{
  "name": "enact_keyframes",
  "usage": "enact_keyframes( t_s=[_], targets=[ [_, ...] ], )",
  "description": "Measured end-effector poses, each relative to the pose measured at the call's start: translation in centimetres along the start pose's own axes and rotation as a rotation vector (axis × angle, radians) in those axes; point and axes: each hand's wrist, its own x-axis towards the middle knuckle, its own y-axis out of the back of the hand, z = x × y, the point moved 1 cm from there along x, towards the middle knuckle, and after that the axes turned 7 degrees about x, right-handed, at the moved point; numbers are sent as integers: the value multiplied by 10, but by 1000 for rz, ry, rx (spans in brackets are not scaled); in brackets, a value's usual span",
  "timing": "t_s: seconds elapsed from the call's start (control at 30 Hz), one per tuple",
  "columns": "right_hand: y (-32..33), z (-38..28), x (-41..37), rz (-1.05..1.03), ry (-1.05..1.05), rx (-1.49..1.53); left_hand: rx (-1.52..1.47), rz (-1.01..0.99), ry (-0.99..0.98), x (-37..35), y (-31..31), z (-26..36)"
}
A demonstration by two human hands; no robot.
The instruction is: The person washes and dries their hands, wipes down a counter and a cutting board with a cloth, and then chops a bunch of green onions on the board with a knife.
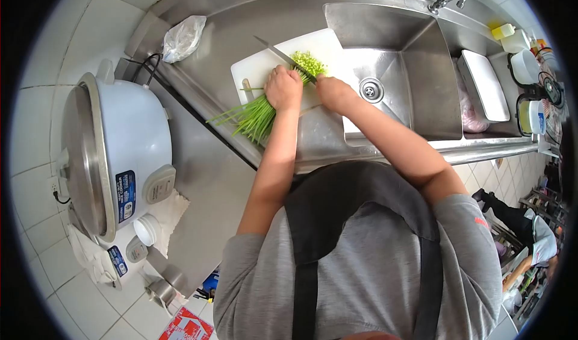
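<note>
My left hand is closed over a bunch of green onions, pressing it on a white cutting board. The long green ends fan out toward the lower left, past the board's edge. My right hand grips a kitchen knife; its handle is hidden in my fingers. The blade runs up and left across the bunch, close to my left fingers, with its tip beyond the board's upper edge. Chopped green onion lies in a pile on the far side of the blade. A short pale piece rests near the board's left edge.
Right of the board is a steel sink with a drain and a faucet. A plastic bag lies at the upper left. A large rice cooker stands left. Far right, another person is at work.
</note>
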Motion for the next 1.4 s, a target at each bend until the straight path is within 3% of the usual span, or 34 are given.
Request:
enact_keyframes(
  t_s=[0.13,0.2,0.23,0.4,0.47,0.6,0.73,0.83,0.97,1.07,1.2,1.4],
  targets=[
    [46,-34,-11,-62,18,15,-16,-16,3,-4,-6,-5],
    [65,-47,-19,-308,-119,-83,-12,-45,15,-5,-1,-4],
    [65,-47,-21,-311,-92,-88,-13,-71,26,-3,-1,-3],
    [37,-24,-29,-228,-102,-7,-15,-46,22,-4,-1,-2],
    [1,0,-15,81,151,-47,-17,-26,10,-5,3,-3],
    [-12,3,3,75,133,-87,-24,-46,23,3,1,0],
    [49,-39,-8,-240,-101,-3,-25,-56,-5,-5,6,-2],
    [62,-49,-28,-302,-134,-81,-13,-51,8,-3,2,-3],
    [40,-33,-38,-110,-22,-18,-26,-54,21,-4,0,-3],
    [-13,1,1,6,67,-33,-22,-70,18,-3,4,-2],
    [17,-18,-6,-157,-26,-12,-22,-65,14,-10,-1,-7],
    [29,-23,-1,-80,35,-44,5,86,12,-14,24,-5]
  ],
)
